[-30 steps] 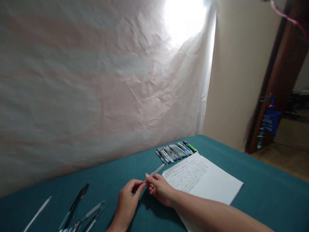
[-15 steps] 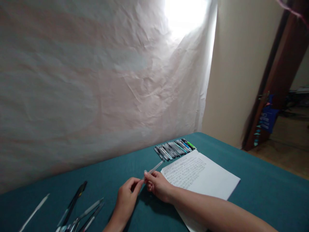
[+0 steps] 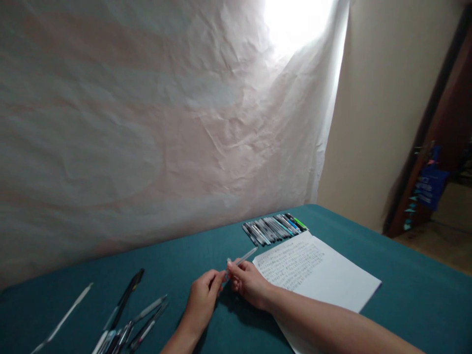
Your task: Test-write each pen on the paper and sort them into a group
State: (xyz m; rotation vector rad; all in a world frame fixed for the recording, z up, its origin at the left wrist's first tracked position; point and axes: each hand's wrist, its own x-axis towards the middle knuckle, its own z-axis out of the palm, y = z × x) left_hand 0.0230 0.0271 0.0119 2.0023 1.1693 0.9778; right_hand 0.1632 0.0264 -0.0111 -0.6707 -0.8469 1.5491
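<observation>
My right hand (image 3: 249, 284) is closed round a thin clear pen (image 3: 244, 256) whose free end points up and to the right. My left hand (image 3: 202, 297) pinches thumb and fingers at the pen's near end, touching my right hand. Both hands hover just above the teal tablecloth (image 3: 405, 305). A white sheet of paper (image 3: 324, 273) covered with handwriting lies directly right of my right hand.
A neat row of several pens (image 3: 275, 227) lies beyond the paper near the back. Several loose pens (image 3: 129, 314) lie at the lower left. A wrinkled white sheet (image 3: 147, 123) hangs behind the table. A doorway (image 3: 442, 162) stands at far right.
The view has shifted slightly to the left, so everything sits a little further right. My hands keep the same grip on the pen.
</observation>
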